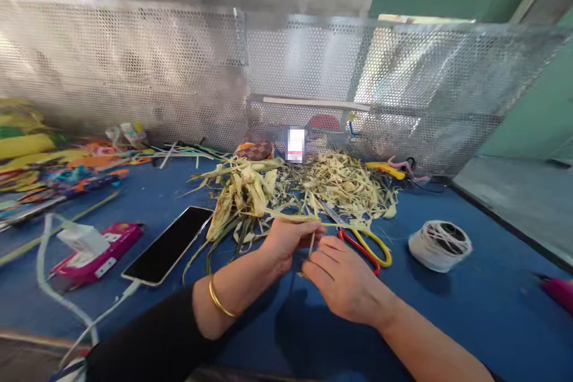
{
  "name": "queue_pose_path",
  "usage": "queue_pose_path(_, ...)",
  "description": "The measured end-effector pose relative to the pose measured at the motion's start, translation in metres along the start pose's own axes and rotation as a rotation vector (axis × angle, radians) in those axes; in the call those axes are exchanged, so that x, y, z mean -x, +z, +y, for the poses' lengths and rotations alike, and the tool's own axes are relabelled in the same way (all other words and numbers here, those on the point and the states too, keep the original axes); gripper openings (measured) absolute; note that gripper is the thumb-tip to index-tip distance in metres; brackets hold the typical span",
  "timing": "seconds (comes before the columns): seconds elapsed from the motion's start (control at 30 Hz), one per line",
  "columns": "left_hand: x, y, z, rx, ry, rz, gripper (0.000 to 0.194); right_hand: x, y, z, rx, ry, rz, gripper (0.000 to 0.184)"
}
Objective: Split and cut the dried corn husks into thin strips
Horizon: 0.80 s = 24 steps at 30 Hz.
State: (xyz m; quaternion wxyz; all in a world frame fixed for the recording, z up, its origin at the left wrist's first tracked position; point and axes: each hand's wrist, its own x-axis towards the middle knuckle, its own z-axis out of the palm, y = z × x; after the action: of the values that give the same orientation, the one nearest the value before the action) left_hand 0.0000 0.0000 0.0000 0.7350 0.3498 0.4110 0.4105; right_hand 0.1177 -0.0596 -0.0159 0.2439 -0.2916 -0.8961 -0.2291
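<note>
My left hand (283,243), with a gold bangle on its wrist, pinches a pale yellow-green husk strip (290,216) between thumb and fingers. The strip stretches sideways past the fingertips on both sides. Just to the right and lower, my right hand (342,277) is closed, its fingers curled around the lower end of a thin strip (312,243) that hangs down from the left fingertips. The right fingertips are mostly hidden. Behind the hands lies a bunch of husks (255,191). Scissors (380,250) with red and yellow handles rest beside my right hand.
A heap of shredded husk (347,185) lies at the back against the perforated metal screen (179,65). To the right stands a spool of white string (436,248). On the left are a plugged-in phone (170,245), a magenta power strip (105,250) and colourful strips (67,173).
</note>
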Motion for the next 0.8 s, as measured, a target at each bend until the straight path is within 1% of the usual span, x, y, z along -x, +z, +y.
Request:
queue_pose_path(0.2, -0.001, -0.002, -0.002, 0.025, -0.011, 0.010, 0.005, -0.001, -0.001, -0.006, -0.041, -0.018, -0.002, 0.026)
queue_pose_path(0.27, -0.002, -0.004, 0.001, 0.021, -0.037, -0.002, 0.004, -0.002, -0.001, -0.005, -0.088, -0.002, 0.020, 0.024)
queue_pose_path(0.3, -0.003, -0.005, 0.002, 0.017, -0.044, -0.014, 0.004, -0.002, -0.001, -0.003, -0.103, 0.019, 0.052, 0.022)
queue_pose_path(0.33, -0.004, -0.006, 0.004, 0.012, -0.042, -0.030, 0.005, -0.002, -0.002, 0.000, -0.102, 0.061, 0.099, 0.021)
queue_pose_path(0.37, -0.004, -0.007, 0.006, 0.003, -0.038, -0.051, 0.006, -0.001, -0.003, 0.003, -0.078, 0.132, 0.158, 0.021)
queue_pose_path(0.43, -0.005, -0.008, 0.009, -0.014, -0.028, -0.081, 0.007, 0.002, -0.006, 0.013, 0.038, 0.333, 0.250, 0.021)
queue_pose_path(0.47, -0.006, -0.008, 0.010, -0.020, -0.034, -0.084, 0.008, 0.004, -0.007, 0.019, 0.103, 0.432, 0.250, 0.020)
queue_pose_path(0.5, -0.006, -0.009, 0.011, -0.024, -0.051, -0.084, 0.010, 0.006, -0.008, 0.024, 0.151, 0.502, 0.208, 0.017)
queue_pose_path(0.53, -0.007, -0.009, 0.011, -0.025, -0.075, -0.078, 0.013, 0.008, -0.009, 0.028, 0.172, 0.536, 0.141, 0.016)
queue_pose_path(0.6, -0.008, -0.009, 0.010, -0.037, -0.101, -0.061, 0.018, 0.010, -0.008, 0.033, 0.165, 0.545, -0.003, 0.020)
queue_pose_path(0.63, -0.009, -0.009, 0.008, -0.056, -0.102, -0.058, 0.018, 0.011, -0.007, 0.034, 0.150, 0.540, -0.055, 0.023)
queue_pose_path(0.7, -0.011, -0.009, 0.004, -0.111, -0.084, -0.052, 0.018, 0.010, -0.004, 0.032, 0.128, 0.527, -0.117, 0.028)
queue_pose_path(0.8, -0.014, -0.009, -0.001, -0.181, -0.038, -0.037, 0.022, 0.007, -0.004, 0.026, 0.081, 0.513, -0.168, 0.031)
